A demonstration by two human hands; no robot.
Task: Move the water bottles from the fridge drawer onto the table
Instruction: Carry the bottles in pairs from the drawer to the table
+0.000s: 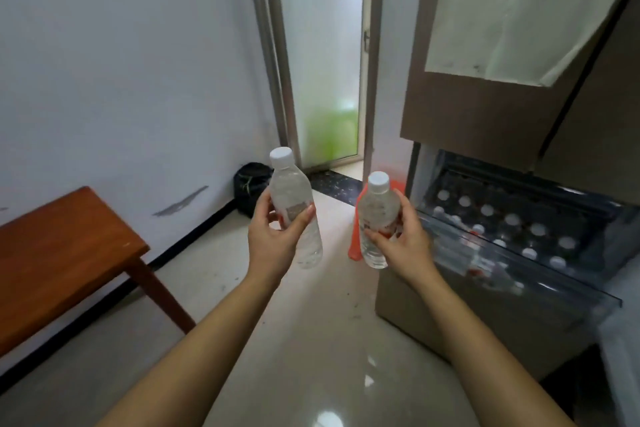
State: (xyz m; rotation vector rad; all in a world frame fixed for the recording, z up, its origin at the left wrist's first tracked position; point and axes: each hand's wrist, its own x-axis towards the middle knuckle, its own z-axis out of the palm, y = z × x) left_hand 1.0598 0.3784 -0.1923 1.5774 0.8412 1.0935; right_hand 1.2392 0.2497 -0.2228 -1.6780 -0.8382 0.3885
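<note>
My left hand (273, 239) grips a clear water bottle (292, 198) with a white cap, held upright in mid-air over the floor. A second clear water bottle (376, 215) stands upright in my right hand (405, 243), just left of the fridge. The pulled-out fridge drawer (540, 288) on the right holds several more bottles (512, 220), seen mostly as white caps. The brown wooden table (59, 253) stands at the left against the wall, well apart from both hands.
The fridge door (485, 107) with a pale sheet stuck on it hangs above the drawer. An orange plastic object (355, 239) sits on the floor behind the right bottle. A black bag (251, 184) rests in the corner by a frosted glass door (322, 55). Glossy tiled floor lies between table and fridge.
</note>
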